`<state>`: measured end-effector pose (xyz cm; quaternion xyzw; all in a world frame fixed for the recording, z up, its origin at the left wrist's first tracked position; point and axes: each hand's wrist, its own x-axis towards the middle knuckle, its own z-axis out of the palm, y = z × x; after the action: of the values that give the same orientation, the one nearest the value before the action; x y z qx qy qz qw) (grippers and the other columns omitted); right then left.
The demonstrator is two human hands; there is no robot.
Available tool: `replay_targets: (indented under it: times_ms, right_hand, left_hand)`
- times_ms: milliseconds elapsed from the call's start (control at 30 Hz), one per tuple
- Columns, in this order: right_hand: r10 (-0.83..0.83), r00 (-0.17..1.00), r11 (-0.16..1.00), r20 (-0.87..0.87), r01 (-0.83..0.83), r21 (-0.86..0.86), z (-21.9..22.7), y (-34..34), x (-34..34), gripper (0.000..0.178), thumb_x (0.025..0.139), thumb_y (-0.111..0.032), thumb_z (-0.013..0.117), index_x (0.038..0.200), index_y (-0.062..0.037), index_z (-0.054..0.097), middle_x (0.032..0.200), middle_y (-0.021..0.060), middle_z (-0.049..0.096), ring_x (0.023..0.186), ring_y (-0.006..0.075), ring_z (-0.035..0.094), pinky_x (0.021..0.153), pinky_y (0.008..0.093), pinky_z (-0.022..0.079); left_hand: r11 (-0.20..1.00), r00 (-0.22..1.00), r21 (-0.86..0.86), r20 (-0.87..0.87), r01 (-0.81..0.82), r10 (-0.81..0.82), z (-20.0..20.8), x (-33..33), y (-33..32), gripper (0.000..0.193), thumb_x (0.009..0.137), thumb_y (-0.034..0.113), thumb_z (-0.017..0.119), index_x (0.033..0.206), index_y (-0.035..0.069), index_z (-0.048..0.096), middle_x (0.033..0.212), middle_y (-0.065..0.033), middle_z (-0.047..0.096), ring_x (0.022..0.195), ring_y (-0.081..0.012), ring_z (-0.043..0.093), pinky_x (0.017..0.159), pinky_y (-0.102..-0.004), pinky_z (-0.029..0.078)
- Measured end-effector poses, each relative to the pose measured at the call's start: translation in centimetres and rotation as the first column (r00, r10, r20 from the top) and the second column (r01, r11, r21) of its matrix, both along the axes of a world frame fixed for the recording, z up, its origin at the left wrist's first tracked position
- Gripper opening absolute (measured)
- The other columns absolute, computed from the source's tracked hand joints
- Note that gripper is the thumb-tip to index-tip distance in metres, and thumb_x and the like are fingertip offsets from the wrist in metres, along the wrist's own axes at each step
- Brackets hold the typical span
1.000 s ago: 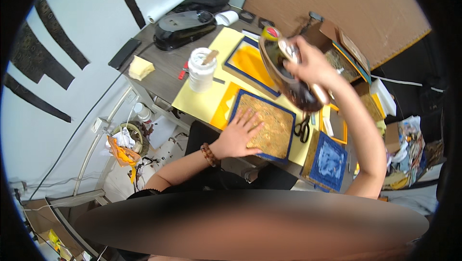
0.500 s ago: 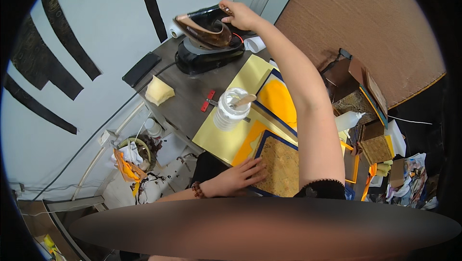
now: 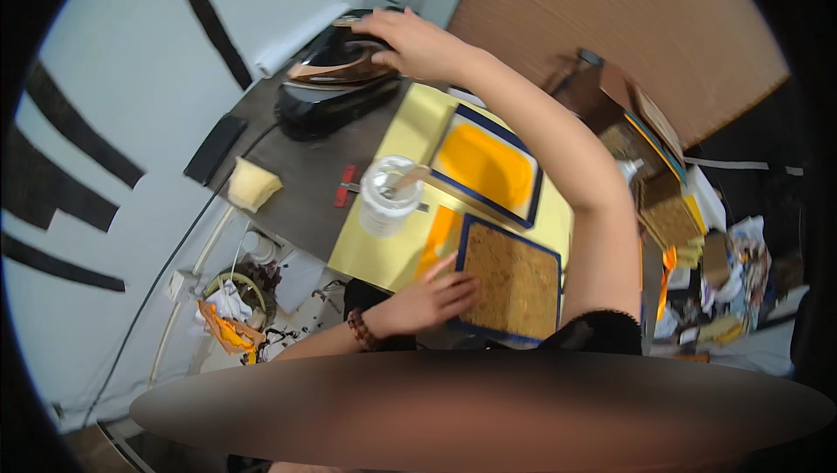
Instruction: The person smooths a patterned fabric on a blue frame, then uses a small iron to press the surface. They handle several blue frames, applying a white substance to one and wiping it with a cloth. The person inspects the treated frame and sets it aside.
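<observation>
At the back of the table, a black and copper-coloured clothes iron (image 3: 327, 70) rests on its black base (image 3: 323, 111). My right hand (image 3: 414, 44) is over the rear of its handle, fingers stretched and thumb apart; whether they touch it is hard to tell. Nearer me, my left hand (image 3: 427, 303) lies with fingers spread at the left edge of a brown cork-patterned panel (image 3: 514, 277) with a dark blue border. Beyond that panel is a blue-edged one with an orange-yellow centre (image 3: 484, 159). An open white jar (image 3: 384, 211) holds a wooden stick (image 3: 410, 178).
A pale yellow sheet (image 3: 362, 251) covers part of the dark table (image 3: 305, 168). Left of it are a yellow sponge (image 3: 253, 185), a small red tool (image 3: 345, 185) and a black slab-like object (image 3: 215, 150). Boxes (image 3: 670, 211) and scraps stand at the right. A cord runs leftward from the base.
The iron has come down from a tilted position above its base and now sits on it. My right fingers have loosened from the handle. The whole view has shifted.
</observation>
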<state>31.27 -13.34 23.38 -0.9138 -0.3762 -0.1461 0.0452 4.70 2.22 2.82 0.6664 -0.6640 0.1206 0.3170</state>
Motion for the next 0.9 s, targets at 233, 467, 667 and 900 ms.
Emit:
replay_targets:
  times_ms: [233,467,667,900]
  right_hand:
    - [-0.332,0.833,0.908,-0.442,0.409,0.090,4.1,-13.0,-32.4,0.094,0.079,-0.053,0.082,0.151,-0.0058,0.046,0.145,0.0221,0.056,0.132,0.0413,0.056,0.112,0.0484,0.043]
    - [-0.795,0.583,0.604,0.167,0.734,0.311,2.4,-18.9,-48.2,0.035,0.082,-0.016,0.080,0.110,-0.0081,0.061,0.090,0.0150,0.070,0.083,0.0356,0.070,0.067,0.0402,0.055]
    - [-0.984,0.177,0.163,0.034,0.790,0.591,6.3,-31.3,-65.2,0.044,0.087,-0.024,0.083,0.119,-0.0009,0.064,0.101,0.0104,0.073,0.085,0.0170,0.070,0.076,0.0326,0.055]
    - [-0.741,-0.187,-0.602,-0.645,0.611,0.514,-2.7,-47.2,-83.8,0.046,0.083,-0.022,0.086,0.120,0.0005,0.069,0.097,0.0092,0.074,0.080,0.0194,0.071,0.076,0.0339,0.057]
  left_hand:
    - [0.811,0.824,-0.580,-0.497,-0.083,-0.271,6.7,4.7,-9.1,0.026,0.079,-0.012,0.066,0.102,0.001,0.066,0.105,-0.0124,0.074,0.101,-0.0246,0.073,0.112,-0.0506,0.045]
    - [0.882,0.886,-0.471,-0.420,-0.026,-0.198,21.0,-1.0,-14.3,0.035,0.077,-0.001,0.077,0.110,0.001,0.067,0.102,-0.0147,0.074,0.095,-0.0268,0.074,0.084,-0.0334,0.057]
    - [0.856,0.879,-0.512,-0.376,0.065,-0.292,20.7,-7.8,-23.1,0.061,0.088,0.021,0.082,0.139,0.003,0.055,0.129,-0.0143,0.066,0.121,-0.0261,0.063,0.106,-0.0378,0.048]
    - [0.963,0.041,0.088,-0.996,0.254,0.080,1.2,-16.2,-23.0,0.018,0.104,0.018,0.061,0.116,0.005,0.059,0.107,-0.0062,0.067,0.095,-0.0142,0.065,0.087,-0.0295,0.055]
